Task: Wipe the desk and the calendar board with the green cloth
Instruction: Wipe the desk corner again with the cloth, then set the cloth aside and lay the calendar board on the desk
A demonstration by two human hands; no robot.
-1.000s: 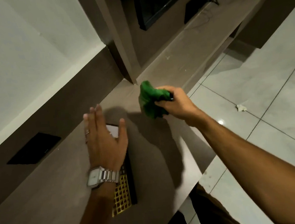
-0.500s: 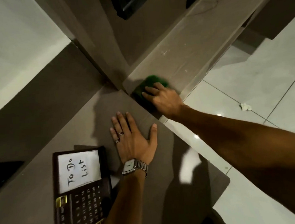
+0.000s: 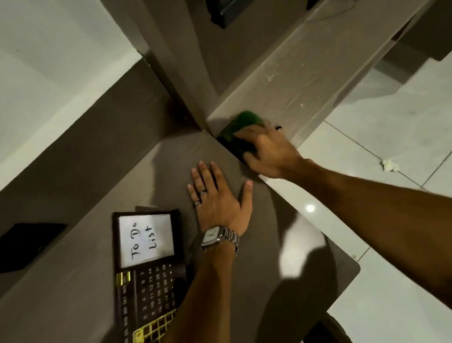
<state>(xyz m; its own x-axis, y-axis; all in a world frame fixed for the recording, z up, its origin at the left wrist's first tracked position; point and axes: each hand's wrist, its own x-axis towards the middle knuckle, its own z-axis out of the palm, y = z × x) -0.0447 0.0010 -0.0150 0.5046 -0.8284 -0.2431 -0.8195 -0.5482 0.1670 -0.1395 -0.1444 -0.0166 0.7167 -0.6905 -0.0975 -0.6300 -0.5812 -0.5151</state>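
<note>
The green cloth lies flat on the lower brown ledge, right at its joint with the dark desk. My right hand presses down on the cloth and is blurred by motion. My left hand, with two rings and a steel watch, rests flat and spread on the desk just below the cloth. The dark calendar board lies on the desk to the left of my left forearm. It carries a white "To Do List" panel, date numbers and a gold grid, and my forearm hides its lower right part.
A dusty brown ledge runs up to the right, with a black monitor and a thin cable at its far end. A black socket panel sits in the wall strip at left. The tiled floor at right holds a crumpled white scrap.
One second ago my right hand held the cloth bunched in the air; it has pressed it onto the ledge and rubs it. My left hand moved off the calendar board onto bare desk.
</note>
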